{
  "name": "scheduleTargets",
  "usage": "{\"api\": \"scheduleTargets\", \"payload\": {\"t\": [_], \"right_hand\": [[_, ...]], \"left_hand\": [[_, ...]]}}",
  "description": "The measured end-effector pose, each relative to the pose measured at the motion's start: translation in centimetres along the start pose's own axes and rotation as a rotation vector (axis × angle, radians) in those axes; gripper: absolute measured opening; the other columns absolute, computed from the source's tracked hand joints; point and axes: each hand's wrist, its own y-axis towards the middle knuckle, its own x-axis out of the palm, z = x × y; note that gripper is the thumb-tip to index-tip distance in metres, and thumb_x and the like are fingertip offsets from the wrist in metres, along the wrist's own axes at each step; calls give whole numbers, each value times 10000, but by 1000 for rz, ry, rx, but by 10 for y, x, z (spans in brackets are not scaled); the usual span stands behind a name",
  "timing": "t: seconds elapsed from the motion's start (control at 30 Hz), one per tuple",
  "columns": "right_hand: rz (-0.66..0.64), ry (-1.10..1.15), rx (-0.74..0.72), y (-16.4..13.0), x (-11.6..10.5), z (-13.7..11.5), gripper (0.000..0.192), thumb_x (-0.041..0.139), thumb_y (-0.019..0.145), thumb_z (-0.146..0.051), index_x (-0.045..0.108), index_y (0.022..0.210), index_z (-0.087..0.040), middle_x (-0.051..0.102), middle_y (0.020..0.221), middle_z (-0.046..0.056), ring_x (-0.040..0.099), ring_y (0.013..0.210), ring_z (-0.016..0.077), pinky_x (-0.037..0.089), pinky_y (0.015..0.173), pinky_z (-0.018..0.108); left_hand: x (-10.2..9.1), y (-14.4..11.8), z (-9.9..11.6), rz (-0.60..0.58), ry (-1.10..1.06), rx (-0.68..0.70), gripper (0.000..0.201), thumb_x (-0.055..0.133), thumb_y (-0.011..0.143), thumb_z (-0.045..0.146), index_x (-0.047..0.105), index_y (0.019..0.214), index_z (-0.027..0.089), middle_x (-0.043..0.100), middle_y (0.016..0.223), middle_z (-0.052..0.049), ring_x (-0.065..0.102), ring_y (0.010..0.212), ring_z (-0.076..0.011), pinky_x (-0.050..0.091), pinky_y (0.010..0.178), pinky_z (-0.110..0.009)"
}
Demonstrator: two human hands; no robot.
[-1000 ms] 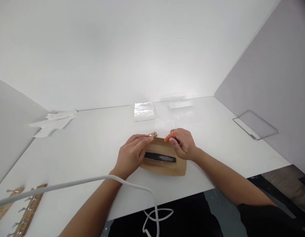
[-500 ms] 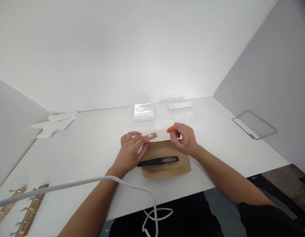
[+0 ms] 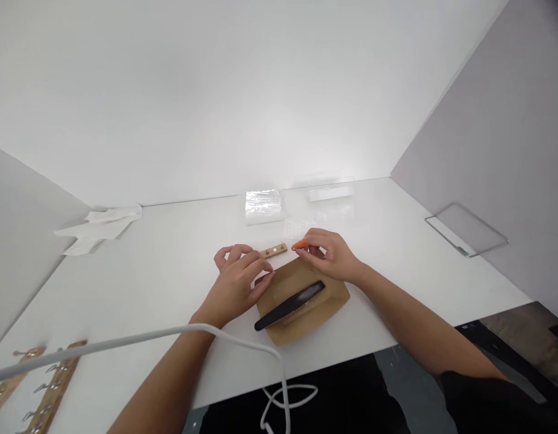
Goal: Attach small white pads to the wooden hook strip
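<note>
plainly, the right hand [image 3: 332, 256] pinches a small orange piece [image 3: 300, 243] between thumb and fingers, its tip just beside the right end of a little wooden strip [image 3: 276, 249] with metal fittings. the left hand [image 3: 234, 280] has its fingers bent over the strip's other end and the edge of a tan tray [image 3: 316, 319]; whether it grips either, i cannot tell. the tray sits on the white table [image 3: 170, 265] between the forearms, with a long black bar [image 3: 288, 306] lying slantwise across it. beyond the strip rests a shiny clear-wrapped packet [image 3: 263, 206].
</note>
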Motion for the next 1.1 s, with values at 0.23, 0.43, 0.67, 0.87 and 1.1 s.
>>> {"api": "scheduleTargets", "payload": {"t": [0.23,0.43,0.67,0.87,1.1], "right_hand": [[-125,0,-210,-2,3,-8,155,664,1031,-334,773,1024,-223,674,846,26,610,704,135,500,616,273],[-132,-71,-362,-2,6,-10,148,665,1040,-324,763,1034,-214,696,836,23,604,701,130,481,613,263],[-79,-175,-413,-5,10,-10,137,686,1027,-346,748,998,-227,694,819,8,574,681,124,458,630,266],[-15,-247,-435,-7,13,-9,174,708,1013,-344,718,895,-216,707,804,4,570,664,118,434,635,278],[67,-388,-465,-9,15,-10,290,718,1005,-349,642,762,-211,689,744,-17,549,635,106,386,627,285]], "left_hand": [[2,3,21,130,-122,55,194,747,956,218,666,1130,248,765,990,-15,669,967,-208,380,998,-461],[6,3,20,201,-199,147,198,772,928,142,680,1071,244,751,939,0,655,834,-155,510,876,-368],[11,2,16,233,-266,116,199,782,920,139,717,1065,259,733,925,-6,660,819,-160,558,823,-362],[11,4,21,244,-430,51,191,789,910,142,763,1064,252,721,953,-35,686,876,-177,595,763,-335],[15,3,25,251,-488,-20,248,763,912,92,780,1104,247,703,959,-47,686,885,-178,611,766,-338]]}}
